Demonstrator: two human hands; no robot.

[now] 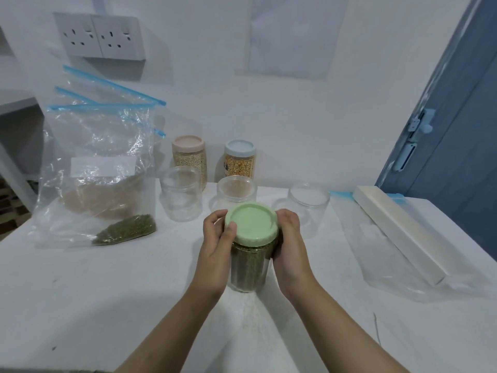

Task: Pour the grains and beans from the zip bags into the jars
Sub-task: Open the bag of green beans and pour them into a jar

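Both hands clasp a clear jar of green beans (248,267) standing at the middle of the white worktop (107,292). The left hand (215,251) curls around the green lid (251,224), thumb on its top; the right hand (289,249) wraps the jar's side just under the lid. Three uncapped jars (180,193) stand just behind, two filled, capped jars (189,157) behind those at the wall. Zip bags (99,168) holding grains and green beans lean at left; a flat bag (398,254) lies at right.
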